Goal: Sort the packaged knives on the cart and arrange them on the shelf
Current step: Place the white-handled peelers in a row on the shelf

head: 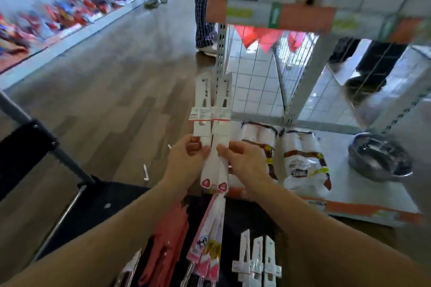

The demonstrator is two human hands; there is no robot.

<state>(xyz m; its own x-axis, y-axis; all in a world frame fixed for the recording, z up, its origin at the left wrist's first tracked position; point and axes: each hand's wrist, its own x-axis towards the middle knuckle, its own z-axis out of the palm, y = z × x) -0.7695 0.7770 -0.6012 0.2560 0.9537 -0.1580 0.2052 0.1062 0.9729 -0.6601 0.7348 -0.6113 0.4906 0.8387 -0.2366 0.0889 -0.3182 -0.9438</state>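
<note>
Left hand (189, 156) and right hand (243, 158): each grip closed round the white handles of two packaged knives (212, 109). The knives are held upright, side by side and touching, above the far edge of the cart (98, 200).

On the cart: three more carded knives (256, 261) near right, pink packs (207, 244) at centre, and red items (168, 240), blurred, to their left.

Shelf (349, 189) on the right carries white bagged goods (300, 158) just beyond the right hand and a steel bowl (379, 158) further right. A perforated upright post (221, 53) stands directly behind the held knives. Two persons' legs (205, 7) are far up the aisle.
</note>
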